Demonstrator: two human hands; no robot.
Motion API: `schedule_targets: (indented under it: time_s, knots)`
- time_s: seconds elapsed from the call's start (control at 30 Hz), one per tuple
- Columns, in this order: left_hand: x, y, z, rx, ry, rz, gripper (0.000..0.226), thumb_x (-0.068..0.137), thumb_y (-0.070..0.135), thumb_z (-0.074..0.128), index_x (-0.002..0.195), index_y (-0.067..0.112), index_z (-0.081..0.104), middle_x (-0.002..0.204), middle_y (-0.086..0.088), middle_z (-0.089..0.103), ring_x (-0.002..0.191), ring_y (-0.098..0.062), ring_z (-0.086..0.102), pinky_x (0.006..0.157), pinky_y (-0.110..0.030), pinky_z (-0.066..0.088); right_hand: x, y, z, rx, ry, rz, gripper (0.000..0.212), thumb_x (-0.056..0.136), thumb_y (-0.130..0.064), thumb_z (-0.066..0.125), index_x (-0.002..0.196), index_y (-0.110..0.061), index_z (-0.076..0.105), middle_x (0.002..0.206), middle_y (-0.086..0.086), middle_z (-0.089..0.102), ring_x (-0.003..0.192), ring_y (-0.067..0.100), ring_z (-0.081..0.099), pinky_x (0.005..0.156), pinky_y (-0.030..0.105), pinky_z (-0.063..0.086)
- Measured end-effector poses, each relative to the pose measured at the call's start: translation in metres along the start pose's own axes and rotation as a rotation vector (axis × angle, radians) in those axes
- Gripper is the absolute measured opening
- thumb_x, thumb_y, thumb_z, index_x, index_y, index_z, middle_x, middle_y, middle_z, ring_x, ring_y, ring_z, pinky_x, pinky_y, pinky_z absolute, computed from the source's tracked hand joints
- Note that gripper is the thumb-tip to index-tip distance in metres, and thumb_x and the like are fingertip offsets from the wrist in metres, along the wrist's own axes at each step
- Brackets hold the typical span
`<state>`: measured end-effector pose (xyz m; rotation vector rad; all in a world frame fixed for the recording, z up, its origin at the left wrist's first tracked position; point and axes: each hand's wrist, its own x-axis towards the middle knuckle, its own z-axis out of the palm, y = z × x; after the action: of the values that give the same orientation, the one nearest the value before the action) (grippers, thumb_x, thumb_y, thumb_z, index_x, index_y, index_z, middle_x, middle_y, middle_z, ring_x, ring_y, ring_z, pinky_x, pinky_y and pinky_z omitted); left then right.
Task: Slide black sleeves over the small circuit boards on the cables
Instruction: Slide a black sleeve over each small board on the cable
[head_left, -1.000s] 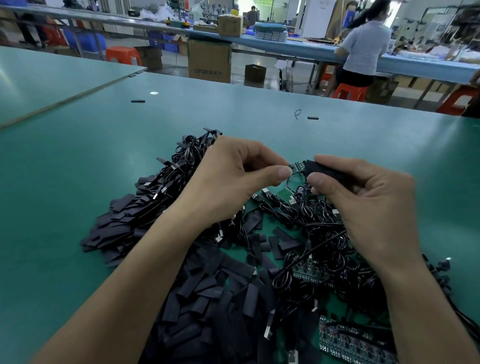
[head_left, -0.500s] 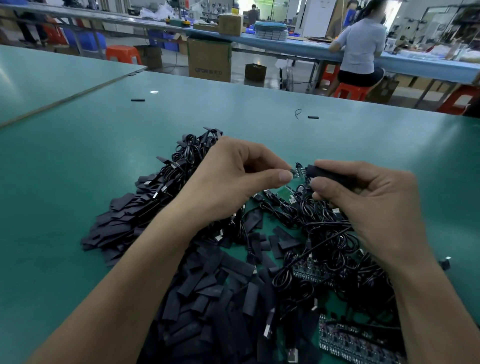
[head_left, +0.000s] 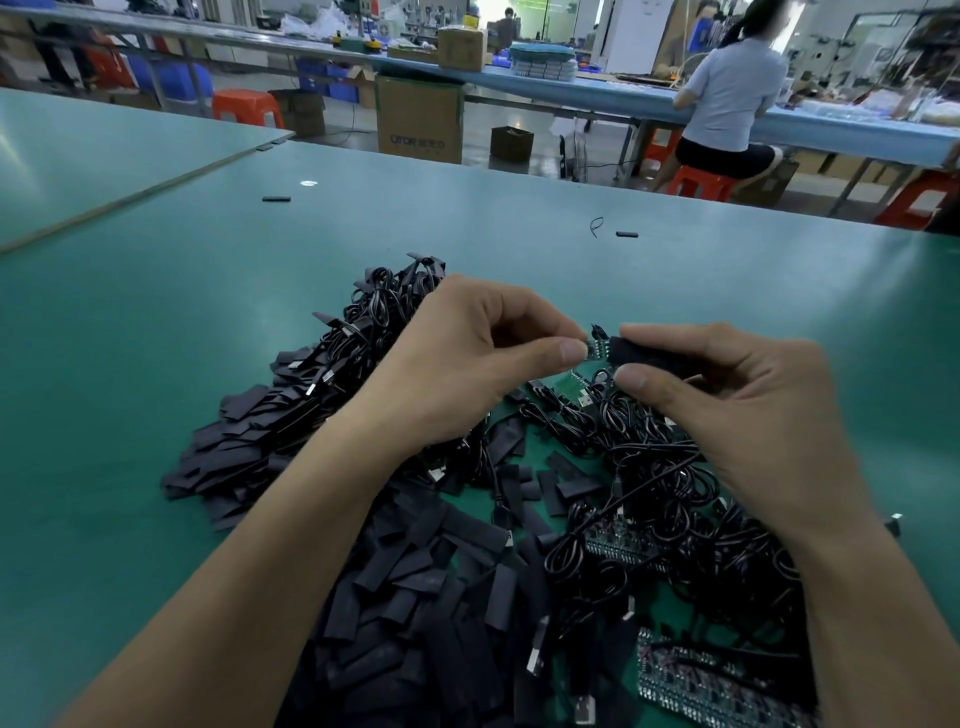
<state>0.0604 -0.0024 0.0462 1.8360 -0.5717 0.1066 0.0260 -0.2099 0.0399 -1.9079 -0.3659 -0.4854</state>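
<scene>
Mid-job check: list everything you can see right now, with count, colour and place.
circuit board: one, green, held up mid-frame
black sleeve: one, black, meeting the board's right end
loose sleeves: many, black, heaped near-left on table
cables: many, black, coiled right of that heap
board panels: at least two, dark green, bottom right among cables
stray pieces: two, black, far across table
table: one, green, under the piles
cardboard box: one, brown, floor beyond table
left grip: one, pinching the board's left end
right grip: one, pinching the sleeve

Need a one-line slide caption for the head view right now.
Left hand pinches a small circuit board while right hand holds a black sleeve partly over it.
</scene>
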Motion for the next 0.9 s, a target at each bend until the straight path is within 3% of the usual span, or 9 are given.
schedule_targets:
  time_s: [0.1,0.2,0.37,0.47,0.6,0.7,0.9]
  knots:
    - [0.0,0.0,-0.002,0.013,-0.023,0.004,0.004,0.084,0.022,0.078,0.089,0.021,0.078,0.08,0.004,0.076,0.073,-0.009,0.07,0.071,-0.02,0.057,0.0,0.0,-0.001,-0.014,-0.045,-0.015,0.031,0.069,-0.041,0.078,0.099,-0.045,0.075,0.092,-0.012,0.075,0.08,0.011,0.071,0.074,0.021,0.056]
    - [-0.001,0.002,-0.002,0.001,-0.071,-0.005,0.003,0.084,0.019,0.079,0.087,0.019,0.078,0.073,0.008,0.075,0.065,0.002,0.066,0.063,-0.01,0.048,0.001,0.001,-0.003,-0.014,-0.073,-0.016,0.032,0.068,-0.042,0.077,0.099,-0.045,0.075,0.09,-0.012,0.075,0.077,0.008,0.069,0.071,0.016,0.052]
    - [-0.001,0.003,0.003,0.005,-0.069,-0.014,0.013,0.079,0.019,0.083,0.086,0.017,0.072,0.072,0.003,0.075,0.06,0.0,0.065,0.059,-0.009,0.045,-0.001,0.002,0.003,0.026,-0.146,-0.032,0.031,0.072,-0.037,0.08,0.102,-0.041,0.076,0.095,-0.01,0.077,0.089,0.008,0.073,0.08,0.021,0.056]
    - [-0.001,0.001,0.004,-0.013,-0.029,-0.03,0.022,0.078,0.024,0.085,0.088,0.019,0.066,0.071,0.004,0.076,0.06,-0.006,0.062,0.058,-0.016,0.045,-0.002,0.002,0.007,0.09,-0.145,-0.037,0.031,0.074,-0.036,0.079,0.104,-0.035,0.076,0.094,-0.01,0.078,0.09,0.009,0.074,0.083,0.022,0.057]
    - [-0.002,0.0,0.003,-0.022,-0.002,-0.07,0.021,0.078,0.032,0.083,0.09,0.021,0.069,0.075,0.003,0.076,0.064,-0.009,0.067,0.063,-0.025,0.053,-0.001,0.005,0.009,0.135,-0.07,-0.015,0.027,0.074,-0.035,0.079,0.101,-0.033,0.077,0.089,-0.008,0.078,0.078,0.013,0.075,0.075,0.022,0.058]
    - [-0.001,-0.001,0.003,0.023,0.014,-0.086,0.017,0.084,0.033,0.078,0.087,0.017,0.073,0.075,0.001,0.075,0.066,-0.01,0.069,0.069,-0.031,0.058,-0.001,0.007,0.011,0.156,-0.022,0.001,0.025,0.075,-0.033,0.078,0.1,-0.031,0.077,0.084,-0.004,0.078,0.071,0.015,0.074,0.068,0.018,0.056]
    - [-0.001,0.001,0.001,0.068,-0.038,-0.144,0.024,0.089,0.037,0.073,0.076,0.016,0.075,0.069,0.001,0.074,0.063,-0.017,0.066,0.067,-0.043,0.057,0.001,0.012,0.012,0.146,0.036,-0.014,0.02,0.081,-0.019,0.077,0.094,-0.033,0.078,0.079,-0.002,0.077,0.067,0.017,0.073,0.065,0.019,0.055]
